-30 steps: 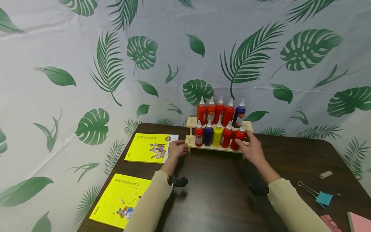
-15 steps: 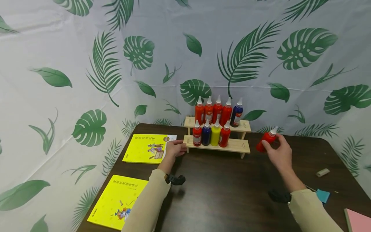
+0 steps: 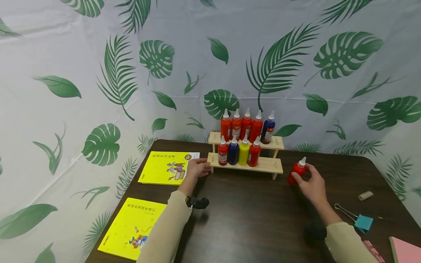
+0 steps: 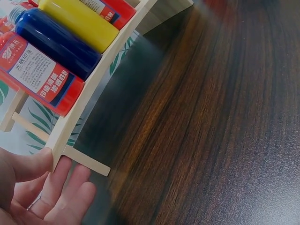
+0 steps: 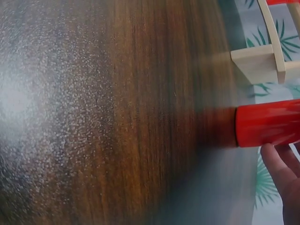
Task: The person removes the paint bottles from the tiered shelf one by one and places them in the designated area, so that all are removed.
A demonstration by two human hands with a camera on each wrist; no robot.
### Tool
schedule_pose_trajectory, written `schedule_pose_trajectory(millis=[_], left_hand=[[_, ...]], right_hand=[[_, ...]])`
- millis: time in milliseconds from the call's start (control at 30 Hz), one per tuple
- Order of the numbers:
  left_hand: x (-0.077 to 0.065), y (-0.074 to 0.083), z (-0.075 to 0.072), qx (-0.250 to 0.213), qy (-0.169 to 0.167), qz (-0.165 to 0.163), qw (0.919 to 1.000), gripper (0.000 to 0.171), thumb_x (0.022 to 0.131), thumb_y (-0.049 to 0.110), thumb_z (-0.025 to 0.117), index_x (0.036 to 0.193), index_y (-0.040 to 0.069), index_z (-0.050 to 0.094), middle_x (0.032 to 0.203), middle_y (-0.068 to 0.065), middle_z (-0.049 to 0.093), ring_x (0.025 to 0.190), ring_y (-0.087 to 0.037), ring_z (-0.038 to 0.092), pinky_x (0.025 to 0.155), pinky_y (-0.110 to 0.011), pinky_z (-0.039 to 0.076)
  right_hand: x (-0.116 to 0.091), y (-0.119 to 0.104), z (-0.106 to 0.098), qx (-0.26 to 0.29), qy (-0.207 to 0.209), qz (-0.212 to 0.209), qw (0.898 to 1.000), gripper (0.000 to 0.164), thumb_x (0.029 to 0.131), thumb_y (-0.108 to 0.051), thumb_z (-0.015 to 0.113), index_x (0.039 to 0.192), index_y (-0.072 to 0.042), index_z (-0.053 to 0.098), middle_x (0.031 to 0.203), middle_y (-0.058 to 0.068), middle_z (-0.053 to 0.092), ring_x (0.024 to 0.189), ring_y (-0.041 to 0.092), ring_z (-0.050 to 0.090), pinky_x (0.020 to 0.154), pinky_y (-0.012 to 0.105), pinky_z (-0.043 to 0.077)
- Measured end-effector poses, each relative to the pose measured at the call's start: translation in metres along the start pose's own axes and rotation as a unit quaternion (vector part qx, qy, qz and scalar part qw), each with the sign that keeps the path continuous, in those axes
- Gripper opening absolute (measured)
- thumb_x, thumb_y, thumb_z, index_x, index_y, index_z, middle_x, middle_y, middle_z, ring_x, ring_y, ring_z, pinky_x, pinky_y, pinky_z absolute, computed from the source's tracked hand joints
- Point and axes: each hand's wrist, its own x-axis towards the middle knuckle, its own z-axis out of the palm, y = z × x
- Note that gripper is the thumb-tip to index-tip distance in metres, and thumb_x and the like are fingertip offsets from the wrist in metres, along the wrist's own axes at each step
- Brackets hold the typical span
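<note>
My right hand (image 3: 312,184) holds a red squeeze bottle (image 3: 297,172) with a white nozzle cap, upright at the table, right of the two-tier wooden rack (image 3: 271,164). In the right wrist view, my thumb and fingers are against the side of the bottle (image 5: 267,124), its base at the table surface. My left hand (image 3: 197,168) grips the left end of the rack's lower tier. The left wrist view has the thumb over the shelf end and the fingers beneath. Red, dark blue and yellow bottles (image 3: 243,153) stand on the lower tier, whose right end is bare.
Several red bottles (image 3: 246,128) and a dark blue one (image 3: 268,130) line the upper tier. Two yellow books (image 3: 164,168) lie at the left. On the right are a small beige piece (image 3: 365,195), a teal binder clip (image 3: 363,223) and a pink pad (image 3: 408,250).
My right hand has taken the rightmost red bottle off the lower tier, carried it right and lowered it to the table. My left hand has stayed on the rack's end.
</note>
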Motion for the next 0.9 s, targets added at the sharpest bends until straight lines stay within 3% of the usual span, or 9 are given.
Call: schedule_pose_trajectory(millis=[267,367,433,500,567,633,733,800,900], left_hand=[[-0.001,-0.001,-0.003,-0.001,-0.004,-0.006,1.0000,0.033,0.089,0.014,0.068,0.120,0.001,0.064,0.101,-0.015,0.070,0.083,-0.024,0.070,0.074,-0.035,0.058],[-0.002,-0.001,-0.003,0.000,0.001,-0.004,1.0000,0.033,0.089,0.014,0.068,0.119,0.001,0.064,0.100,-0.015,0.071,0.082,-0.024,0.070,0.074,-0.035,0.058],[-0.002,-0.001,-0.002,-0.001,-0.001,-0.001,1.0000,0.033,0.089,0.014,0.068,0.119,0.001,0.064,0.100,-0.016,0.070,0.083,-0.024,0.070,0.073,-0.035,0.058],[-0.001,-0.001,-0.001,-0.003,-0.006,0.002,1.0000,0.033,0.089,0.014,0.068,0.120,0.001,0.063,0.101,-0.016,0.070,0.085,-0.025,0.070,0.073,-0.035,0.058],[-0.001,-0.001,0.000,-0.003,-0.010,0.002,0.9999,0.034,0.089,0.014,0.068,0.120,0.001,0.063,0.102,-0.016,0.070,0.086,-0.025,0.070,0.073,-0.034,0.058],[-0.001,-0.001,0.000,-0.001,-0.009,-0.001,1.0000,0.034,0.089,0.015,0.068,0.120,0.002,0.064,0.102,-0.016,0.070,0.086,-0.025,0.070,0.073,-0.034,0.058],[-0.001,-0.001,0.000,0.004,0.002,-0.002,1.0000,0.033,0.089,0.015,0.068,0.119,0.003,0.064,0.101,-0.015,0.070,0.084,-0.024,0.070,0.073,-0.035,0.058],[-0.001,-0.001,0.000,0.011,0.005,-0.001,0.9999,0.032,0.089,0.015,0.068,0.119,0.003,0.064,0.100,-0.015,0.070,0.083,-0.024,0.070,0.073,-0.035,0.058],[-0.001,0.000,0.000,0.020,0.005,-0.001,0.9998,0.033,0.089,0.015,0.068,0.119,0.003,0.064,0.100,-0.015,0.070,0.082,-0.024,0.070,0.073,-0.034,0.058]], right_hand=[[0.001,-0.006,0.000,0.004,-0.018,0.021,1.000,0.068,0.090,-0.034,0.066,0.140,0.002,0.038,0.134,0.031,0.047,0.118,0.047,0.046,0.094,0.063,0.041],[0.001,-0.015,-0.004,0.017,0.012,0.016,1.000,0.068,0.088,-0.035,0.068,0.140,-0.001,0.040,0.134,0.026,0.049,0.118,0.042,0.048,0.092,0.057,0.046],[0.001,-0.025,-0.009,0.019,0.063,-0.023,0.998,0.064,0.086,-0.033,0.071,0.137,-0.004,0.047,0.131,0.021,0.053,0.115,0.036,0.051,0.092,0.043,0.050],[0.002,-0.037,-0.015,0.021,0.121,-0.087,0.989,0.056,0.083,-0.026,0.075,0.131,-0.006,0.055,0.125,0.016,0.057,0.111,0.032,0.054,0.091,0.027,0.048],[0.003,-0.051,-0.020,0.011,0.167,-0.160,0.973,0.049,0.080,-0.020,0.078,0.125,-0.008,0.061,0.120,0.014,0.060,0.108,0.031,0.055,0.089,0.020,0.043],[0.004,-0.068,-0.021,0.005,0.177,-0.219,0.960,0.047,0.079,-0.016,0.078,0.122,-0.009,0.064,0.120,0.014,0.061,0.109,0.032,0.055,0.095,0.023,0.042],[0.006,-0.092,-0.014,-0.011,0.133,-0.243,0.961,0.049,0.081,-0.017,0.076,0.126,-0.009,0.060,0.124,0.015,0.059,0.115,0.033,0.053,0.101,0.044,0.043],[0.006,-0.105,-0.005,-0.044,0.068,-0.221,0.972,0.057,0.084,-0.023,0.074,0.135,-0.010,0.052,0.131,0.017,0.054,0.120,0.036,0.049,0.098,0.056,0.042],[0.008,-0.116,0.013,-0.095,-0.039,-0.178,0.979,0.072,0.086,-0.032,0.071,0.146,-0.010,0.037,0.142,0.020,0.042,0.127,0.040,0.042,0.098,0.062,0.039]])
